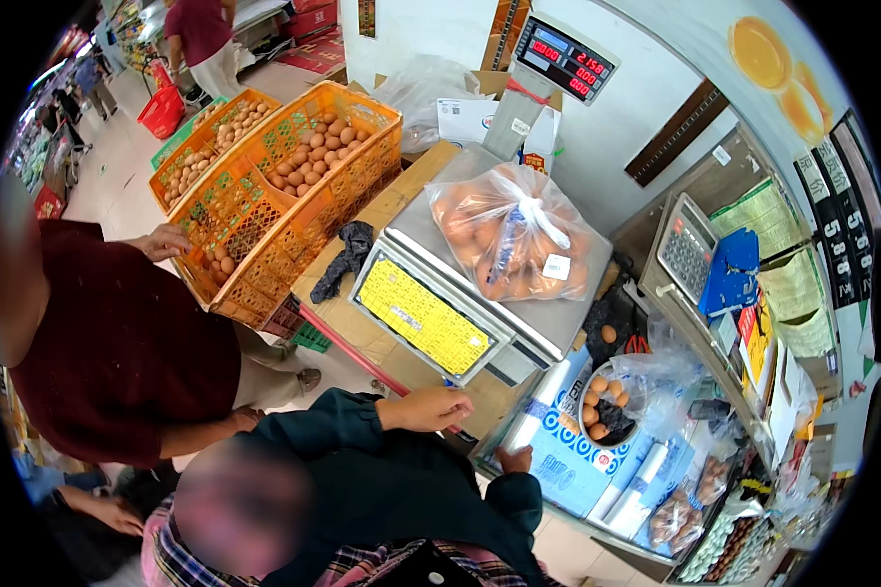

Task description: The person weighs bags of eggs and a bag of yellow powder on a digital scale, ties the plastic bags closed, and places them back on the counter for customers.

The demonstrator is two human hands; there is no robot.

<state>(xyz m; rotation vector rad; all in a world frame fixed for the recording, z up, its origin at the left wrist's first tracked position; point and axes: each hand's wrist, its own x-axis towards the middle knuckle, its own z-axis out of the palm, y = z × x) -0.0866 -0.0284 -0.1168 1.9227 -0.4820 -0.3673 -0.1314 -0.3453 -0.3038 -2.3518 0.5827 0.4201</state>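
My left hand (432,408), in a dark sleeve, hovers with loosely curled fingers over the front edge of a wooden table (411,365); nothing shows in it. My right hand (515,459) touches the near edge of a counter with blue printed boxes (558,469), beside a clear plastic roll (532,411); its grip is partly hidden. On the steel pan of a weighing scale (418,312) rests a knotted clear bag of brown eggs (514,238) with a white label. The scale's display (567,57) is lit. A crumpled black plastic bag (343,260) lies left of the scale.
Orange crates (294,242) of eggs stand at left, where a person in dark red (125,345) reaches in with a hand (165,242). Right of the scale are a bowl (584,411) with eggs, a loose egg (608,334), and a shelf with a calculator (686,249). Another person's hand (117,516) is lower left.
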